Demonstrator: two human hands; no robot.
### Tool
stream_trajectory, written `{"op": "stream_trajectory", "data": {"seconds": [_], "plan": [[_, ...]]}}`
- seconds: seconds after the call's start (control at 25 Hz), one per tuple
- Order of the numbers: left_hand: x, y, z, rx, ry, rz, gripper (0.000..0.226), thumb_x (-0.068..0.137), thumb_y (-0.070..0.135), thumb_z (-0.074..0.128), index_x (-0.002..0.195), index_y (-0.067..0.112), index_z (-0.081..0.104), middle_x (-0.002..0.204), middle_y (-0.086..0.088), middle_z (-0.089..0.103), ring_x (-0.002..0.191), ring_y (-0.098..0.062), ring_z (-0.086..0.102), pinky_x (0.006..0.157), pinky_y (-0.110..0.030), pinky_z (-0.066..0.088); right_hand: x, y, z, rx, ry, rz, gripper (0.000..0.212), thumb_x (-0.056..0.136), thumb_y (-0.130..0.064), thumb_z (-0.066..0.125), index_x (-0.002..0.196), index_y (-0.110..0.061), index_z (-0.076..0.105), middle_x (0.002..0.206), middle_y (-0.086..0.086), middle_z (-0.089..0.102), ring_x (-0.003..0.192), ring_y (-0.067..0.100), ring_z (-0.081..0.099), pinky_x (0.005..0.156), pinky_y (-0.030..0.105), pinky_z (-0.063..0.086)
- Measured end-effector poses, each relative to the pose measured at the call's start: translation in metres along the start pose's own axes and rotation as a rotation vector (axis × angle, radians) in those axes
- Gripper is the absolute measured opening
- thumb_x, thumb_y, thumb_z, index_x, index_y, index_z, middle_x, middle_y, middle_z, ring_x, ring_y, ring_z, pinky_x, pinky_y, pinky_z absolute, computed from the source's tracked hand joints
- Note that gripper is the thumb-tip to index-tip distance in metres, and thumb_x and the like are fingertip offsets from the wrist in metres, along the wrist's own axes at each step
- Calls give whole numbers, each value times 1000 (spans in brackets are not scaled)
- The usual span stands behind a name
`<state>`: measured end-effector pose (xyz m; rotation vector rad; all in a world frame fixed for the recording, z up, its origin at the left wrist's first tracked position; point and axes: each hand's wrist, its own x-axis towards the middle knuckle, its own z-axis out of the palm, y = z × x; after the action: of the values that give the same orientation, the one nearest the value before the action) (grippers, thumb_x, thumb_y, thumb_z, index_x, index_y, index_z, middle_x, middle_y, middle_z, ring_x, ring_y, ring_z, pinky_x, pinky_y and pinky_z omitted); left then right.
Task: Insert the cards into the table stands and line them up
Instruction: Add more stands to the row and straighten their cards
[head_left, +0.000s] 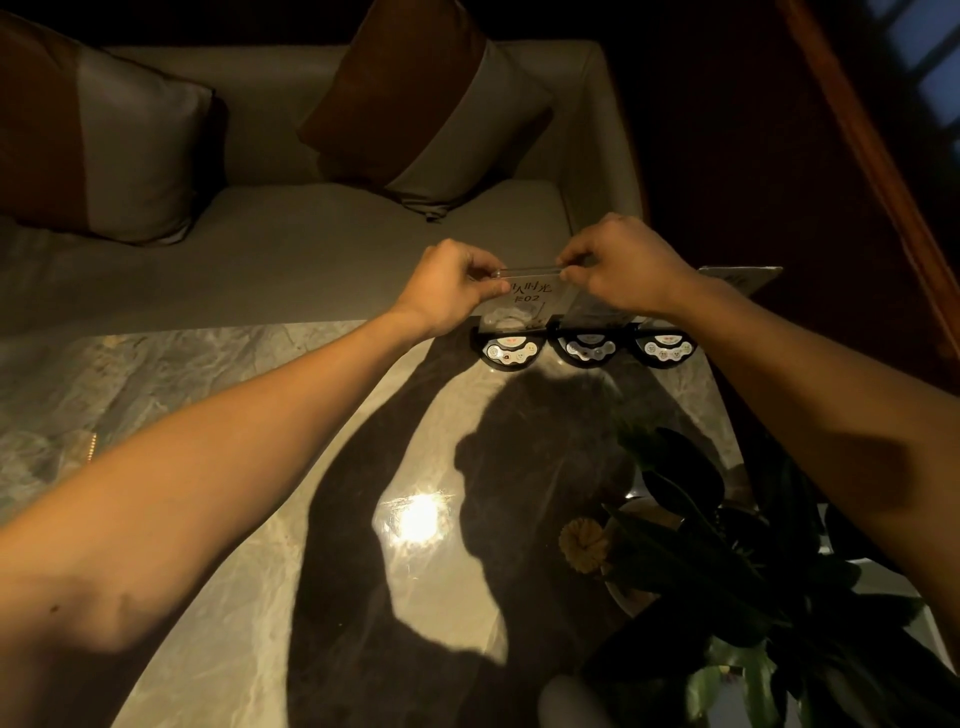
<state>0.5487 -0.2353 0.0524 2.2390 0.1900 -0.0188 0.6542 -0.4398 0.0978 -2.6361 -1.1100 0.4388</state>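
Three black half-round table stands sit side by side at the far edge of the marble table: the left stand (510, 352), the middle stand (587, 349) and the right stand (666, 348). A clear acrylic card (530, 293) with dark writing stands upright in the left stand. My left hand (448, 288) pinches its top left corner and my right hand (626, 265) pinches its top right corner. Cards in the other two stands are mostly hidden behind my right wrist; one corner (740, 278) shows past it.
The marble table (218, 395) carries a dark leafy plant with a yellow flower (584, 545) at the near right. A beige sofa (291, 244) with two brown-and-grey cushions lies just beyond the table's far edge. A wooden frame runs along the right.
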Motion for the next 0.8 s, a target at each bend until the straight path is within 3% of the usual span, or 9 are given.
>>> {"op": "stream_trajectory", "data": {"seconds": [0.2, 0.36, 0.56, 0.8], "plan": [[3, -2, 1, -17, -4, -18, 14, 89, 23, 75, 101, 17, 79, 83, 11, 70, 72, 4, 60, 71, -16, 47, -3, -2, 0, 51, 8, 19, 23, 96, -21, 64, 117, -13, 71, 116, 6, 72, 106, 18, 64, 94, 40, 54], [8, -3, 1, -16, -20, -37, 15, 89, 24, 75, 102, 17, 79, 80, 12, 69, 70, 5, 58, 72, -18, 46, -3, -1, 1, 103, 14, 58, 24, 97, -19, 63, 118, -11, 70, 117, 8, 72, 109, 19, 65, 92, 33, 53], [10, -3, 1, -6, -12, -58, 7, 89, 26, 75, 92, 19, 76, 76, 15, 66, 70, 3, 57, 71, -17, 43, -3, -2, 3, 149, 20, 77, 27, 98, -19, 62, 123, -10, 67, 121, 9, 70, 107, 10, 57, 87, 25, 46], [7, 3, -4, 40, -43, -82, 14, 89, 22, 74, 102, 18, 76, 90, 7, 71, 86, -5, 62, 78, -20, 44, -3, -5, 3, 160, 5, 97, 27, 98, -18, 62, 123, -9, 67, 122, 10, 70, 114, 19, 62, 87, 24, 46]]}}
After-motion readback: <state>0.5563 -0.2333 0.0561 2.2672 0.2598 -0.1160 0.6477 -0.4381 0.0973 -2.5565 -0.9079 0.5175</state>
